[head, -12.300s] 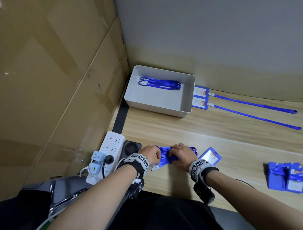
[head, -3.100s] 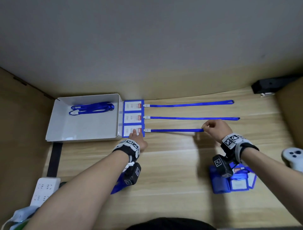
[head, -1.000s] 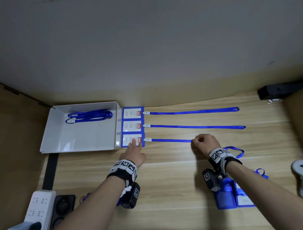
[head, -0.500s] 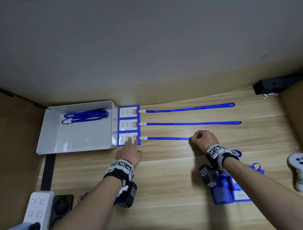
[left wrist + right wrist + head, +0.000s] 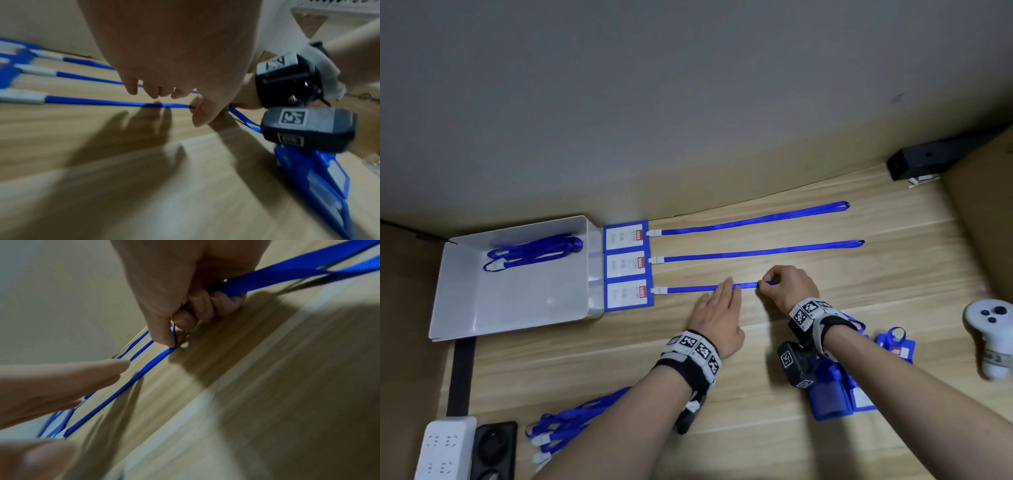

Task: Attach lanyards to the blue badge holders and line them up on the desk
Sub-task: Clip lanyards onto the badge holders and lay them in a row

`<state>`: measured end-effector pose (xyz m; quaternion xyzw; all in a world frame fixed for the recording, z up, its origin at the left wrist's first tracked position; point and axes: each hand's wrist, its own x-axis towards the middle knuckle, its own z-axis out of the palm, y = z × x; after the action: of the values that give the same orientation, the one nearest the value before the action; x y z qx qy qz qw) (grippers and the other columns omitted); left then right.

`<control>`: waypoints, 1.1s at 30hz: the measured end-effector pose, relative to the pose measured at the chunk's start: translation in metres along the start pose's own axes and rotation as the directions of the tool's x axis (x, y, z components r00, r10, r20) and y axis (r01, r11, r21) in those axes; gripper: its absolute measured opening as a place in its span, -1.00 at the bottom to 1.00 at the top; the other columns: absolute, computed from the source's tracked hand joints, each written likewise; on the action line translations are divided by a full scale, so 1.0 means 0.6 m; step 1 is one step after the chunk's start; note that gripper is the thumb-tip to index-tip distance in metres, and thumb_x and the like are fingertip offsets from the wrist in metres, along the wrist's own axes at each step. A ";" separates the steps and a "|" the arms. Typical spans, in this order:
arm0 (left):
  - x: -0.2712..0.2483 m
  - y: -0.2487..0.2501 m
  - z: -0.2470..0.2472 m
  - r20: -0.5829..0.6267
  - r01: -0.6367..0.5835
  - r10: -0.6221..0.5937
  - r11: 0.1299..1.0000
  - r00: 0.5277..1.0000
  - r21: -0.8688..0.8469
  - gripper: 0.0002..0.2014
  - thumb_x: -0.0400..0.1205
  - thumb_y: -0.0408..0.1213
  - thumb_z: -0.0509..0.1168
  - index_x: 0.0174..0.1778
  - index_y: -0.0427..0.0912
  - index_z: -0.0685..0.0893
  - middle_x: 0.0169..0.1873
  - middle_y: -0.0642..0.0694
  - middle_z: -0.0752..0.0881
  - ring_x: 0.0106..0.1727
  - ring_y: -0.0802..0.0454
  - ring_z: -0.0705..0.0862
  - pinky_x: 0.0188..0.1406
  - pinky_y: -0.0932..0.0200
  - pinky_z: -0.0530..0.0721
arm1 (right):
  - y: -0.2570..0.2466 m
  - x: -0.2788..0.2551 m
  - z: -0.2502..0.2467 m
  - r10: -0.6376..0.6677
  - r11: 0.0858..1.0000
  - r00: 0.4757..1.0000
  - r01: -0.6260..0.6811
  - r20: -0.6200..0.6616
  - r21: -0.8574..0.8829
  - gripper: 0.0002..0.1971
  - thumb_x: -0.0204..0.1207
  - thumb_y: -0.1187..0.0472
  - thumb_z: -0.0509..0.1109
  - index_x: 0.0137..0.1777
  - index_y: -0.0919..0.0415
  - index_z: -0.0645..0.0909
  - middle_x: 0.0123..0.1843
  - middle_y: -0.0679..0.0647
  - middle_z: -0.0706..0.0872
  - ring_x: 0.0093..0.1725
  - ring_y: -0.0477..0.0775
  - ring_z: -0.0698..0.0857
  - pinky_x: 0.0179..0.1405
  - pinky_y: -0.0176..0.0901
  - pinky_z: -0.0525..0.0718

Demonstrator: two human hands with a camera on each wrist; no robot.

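Three blue badge holders lie in a column beside the tray, and the nearest badge holder (image 5: 628, 295) has its lanyard (image 5: 695, 290) stretched to the right. My right hand (image 5: 765, 286) pinches that lanyard (image 5: 123, 386) between thumb and forefinger (image 5: 164, 335) low at the desk. The lanyard's loose end trails back under my wrist. My left hand (image 5: 729, 289) is flat with straight fingers (image 5: 82, 378). Its fingertips reach over the strap just left of the pinch, and I cannot tell whether they touch it. The two farther lanyards (image 5: 756, 251) lie straight.
A white tray (image 5: 517, 327) at the left holds one coiled lanyard (image 5: 534, 251). Loose lanyards (image 5: 571, 421) lie front left by a power strip (image 5: 445, 448). Spare blue badge holders (image 5: 832, 390) sit under my right wrist. A white controller (image 5: 993, 339) is at the right and a black device (image 5: 928, 157) at the back.
My left hand has left the nearest badge holder and slid right along the lanyard to just beside my right hand. The right hand keeps its pinch in about the same place.
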<state>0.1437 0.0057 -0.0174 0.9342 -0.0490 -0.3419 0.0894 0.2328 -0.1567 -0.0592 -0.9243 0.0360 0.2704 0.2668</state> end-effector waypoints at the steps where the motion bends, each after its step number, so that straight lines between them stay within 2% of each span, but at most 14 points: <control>1: 0.006 0.013 0.009 0.023 0.030 -0.030 0.999 0.999 0.017 -0.19 0.68 -0.09 0.11 0.73 -0.20 -0.21 0.71 -0.15 -0.32 0.74 -0.05 -0.23 0.72 -0.07 -0.10 | 0.000 0.000 0.001 -0.002 1.000 1.000 0.002 -0.001 0.000 -0.88 0.39 -0.01 0.47 -0.27 -0.01 0.68 -0.28 -0.10 0.75 -0.23 0.06 0.71 -0.31 -0.15 0.61; 5: 0.012 0.032 0.037 0.042 0.107 -0.107 0.994 0.993 -0.003 -0.12 0.62 -0.07 0.14 0.72 -0.24 -0.27 0.69 -0.15 -0.37 0.73 -0.06 -0.29 0.71 -0.05 -0.13 | 0.006 0.010 0.001 -0.008 1.000 1.000 0.008 0.013 0.009 -0.86 0.36 -0.05 0.47 -0.31 -0.03 0.69 -0.28 -0.10 0.76 -0.22 0.08 0.71 -0.30 -0.16 0.61; 8: 0.013 0.029 0.036 0.018 0.102 -0.101 0.993 0.995 -0.064 -0.13 0.61 -0.07 0.13 0.73 -0.20 -0.23 0.71 -0.11 -0.32 0.74 -0.02 -0.25 0.71 -0.03 -0.12 | 0.021 0.019 -0.012 -0.022 1.000 0.999 0.022 0.048 0.001 -0.83 0.36 -0.05 0.47 -0.33 0.01 0.70 -0.31 -0.10 0.76 -0.24 0.06 0.71 -0.30 -0.17 0.62; 14: 0.009 0.036 0.027 0.006 0.111 -0.111 0.991 0.994 -0.073 -0.15 0.63 -0.09 0.13 0.73 -0.21 -0.21 0.72 -0.12 -0.26 0.74 -0.04 -0.19 0.72 -0.03 -0.08 | 0.069 0.030 -0.057 -0.076 0.995 0.994 0.081 0.083 -0.052 -0.87 0.38 -0.01 0.46 -0.34 -0.03 0.73 -0.31 -0.10 0.78 -0.21 0.07 0.74 -0.17 -0.05 0.74; 17: 0.014 0.042 0.017 0.019 0.131 -0.130 0.987 0.991 -0.091 -0.15 0.64 -0.07 0.12 0.72 -0.25 -0.23 0.73 -0.15 -0.24 0.75 -0.04 -0.16 0.72 -0.02 -0.08 | 0.100 0.035 -0.083 -0.100 0.993 0.992 0.105 0.071 -0.056 -0.84 0.46 -0.06 0.48 -0.28 -0.06 0.74 -0.22 -0.12 0.79 -0.14 0.06 0.74 -0.08 -0.02 0.73; 21: 0.014 0.041 0.003 0.034 0.155 -0.153 0.983 0.988 -0.099 -0.14 0.65 -0.05 0.11 0.71 -0.28 -0.25 0.74 -0.17 -0.13 0.75 -0.01 -0.09 0.72 0.01 -0.06 | 0.132 0.030 -0.110 -0.147 0.974 0.989 0.151 0.032 -0.171 -0.82 0.55 -0.10 0.41 -0.13 -0.05 0.74 -0.15 -0.09 0.80 -0.09 0.11 0.72 -0.11 -0.01 0.70; 24: 0.013 0.043 -0.003 0.044 0.179 -0.175 0.977 0.984 -0.115 -0.13 0.65 -0.06 0.11 0.71 -0.29 -0.26 0.74 -0.18 -0.05 0.75 0.01 -0.05 0.72 0.03 -0.04 | 0.146 0.031 -0.125 -0.115 0.979 0.993 0.107 -0.034 -0.174 -0.80 0.56 -0.10 0.42 -0.17 -0.02 0.73 -0.16 -0.05 0.78 -0.09 0.14 0.71 -0.17 -0.05 0.65; 29: 0.013 0.047 -0.007 0.050 0.176 -0.171 0.976 0.984 -0.126 -0.15 0.65 -0.07 0.10 0.71 -0.25 -0.27 0.74 -0.15 -0.10 0.75 0.01 -0.06 0.72 0.01 -0.01 | 0.155 0.036 -0.138 -0.031 0.994 0.993 0.019 -0.111 -0.108 -0.78 0.53 -0.09 0.44 -0.24 0.01 0.69 -0.19 -0.07 0.75 -0.13 0.09 0.69 -0.26 -0.15 0.49; 33: 0.012 0.046 -0.010 0.059 0.184 -0.178 0.976 0.982 -0.114 -0.15 0.65 -0.08 0.10 0.71 -0.26 -0.26 0.74 -0.16 -0.09 0.75 0.01 -0.05 0.71 0.01 0.00 | 0.163 0.044 -0.139 0.054 0.997 0.979 -0.063 -0.196 -0.039 -0.79 0.50 -0.08 0.46 -0.26 0.02 0.66 -0.19 -0.05 0.75 -0.13 0.11 0.70 -0.25 -0.13 0.53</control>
<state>0.1522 -0.0218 -0.0120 0.9192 0.0546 -0.3734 0.1122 0.2744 -0.2811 -0.0601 -0.9506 0.0831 0.1870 0.2332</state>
